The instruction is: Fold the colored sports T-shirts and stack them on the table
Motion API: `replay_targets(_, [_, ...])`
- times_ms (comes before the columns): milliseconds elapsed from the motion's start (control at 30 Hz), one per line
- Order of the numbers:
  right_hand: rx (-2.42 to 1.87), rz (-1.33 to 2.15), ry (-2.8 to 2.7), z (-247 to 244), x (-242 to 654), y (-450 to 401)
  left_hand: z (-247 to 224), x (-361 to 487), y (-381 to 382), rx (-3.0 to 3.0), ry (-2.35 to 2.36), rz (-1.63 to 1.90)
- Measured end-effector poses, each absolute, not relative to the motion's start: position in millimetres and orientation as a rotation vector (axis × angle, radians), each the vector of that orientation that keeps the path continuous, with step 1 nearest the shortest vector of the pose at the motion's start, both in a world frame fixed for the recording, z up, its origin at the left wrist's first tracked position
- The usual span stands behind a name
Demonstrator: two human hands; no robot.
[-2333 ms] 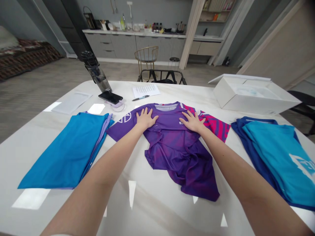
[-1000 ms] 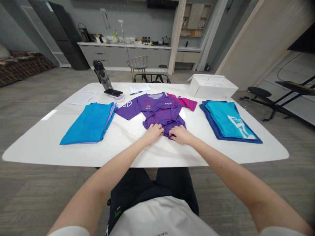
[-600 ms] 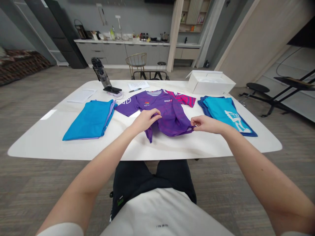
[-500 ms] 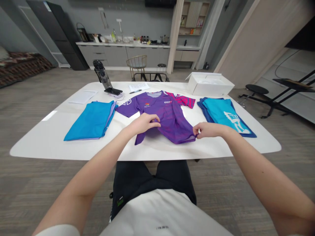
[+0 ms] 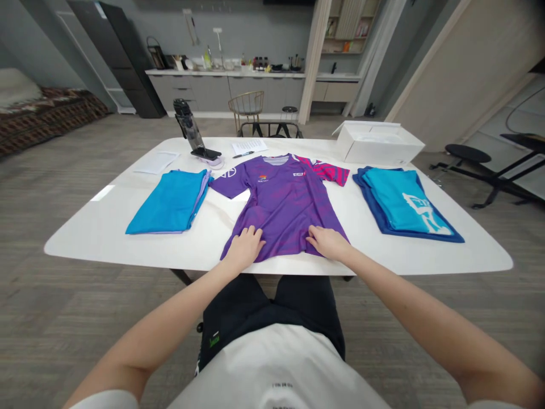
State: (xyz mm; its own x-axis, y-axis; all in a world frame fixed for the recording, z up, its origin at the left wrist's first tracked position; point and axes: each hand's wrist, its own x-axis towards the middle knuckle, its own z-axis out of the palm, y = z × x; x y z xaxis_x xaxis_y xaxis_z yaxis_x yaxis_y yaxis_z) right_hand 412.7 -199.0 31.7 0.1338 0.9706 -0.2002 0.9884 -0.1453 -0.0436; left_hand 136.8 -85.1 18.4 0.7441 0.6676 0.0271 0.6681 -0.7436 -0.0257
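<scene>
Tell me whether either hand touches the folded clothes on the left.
No, the left hand and right hand are on the lower part of the purple shirt.

Left hand (image 5: 246, 247) and right hand (image 5: 329, 243) palms down, fingers (image 5: 258, 233) bent, hands apart; wrists (image 5: 230, 268) and bare forearms (image 5: 187, 303) behind the fingers.

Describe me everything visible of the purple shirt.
The purple short-sleeved shirt looks like thin sports fabric. It lies spread on the white table, neckline farthest, slightly wrinkled. One sleeve is purple with a white emblem, the other pink-patterned; small logos mark the chest. The left hand and right hand touch it near the hem.
</scene>
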Motion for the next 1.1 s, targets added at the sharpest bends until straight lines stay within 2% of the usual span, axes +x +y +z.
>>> replay_targets(100, [2.222,-0.311,1.795,37.8,415.9,-206.0,17.2,122.8,-93.6,-2.819,-1.260,0.017])
replay_targets(233, [2.180,-0.543,1.783,46.1,432.6,-208.5,24.4,110.0,-86.7,-2.855,-1.279,0.084])
replay_targets(367, [2.355,-0.375,1.838,38.7,440.1,-207.4,23.1,113.5,-75.2,-2.877,-1.086,-0.072])
replay_targets(467, [2.370,-0.341,1.717,33.1,438.5,-211.1,15.8,116.4,-79.8,-2.823,-1.132,-0.106])
replay_targets(667, [2.259,-0.892,1.536,53.1,441.9,-207.5,21.5,117.9,-87.1,-2.806,-1.237,-0.058])
replay_targets(733, [2.310,-0.800,1.654,57.1,447.7,-192.1,26.6,126.0,-70.9,-2.825,-1.232,-0.118])
replay_targets(967, [2.625,0.032,1.987,26.4,479.4,-109.7,13.5,176.0,48.3,-2.793,-1.335,-0.335])
replay_targets(1100, [2.566,0.030,1.875,11.4,484.1,-98.6,1.7,182.6,92.9,-2.757,-1.518,-0.276])
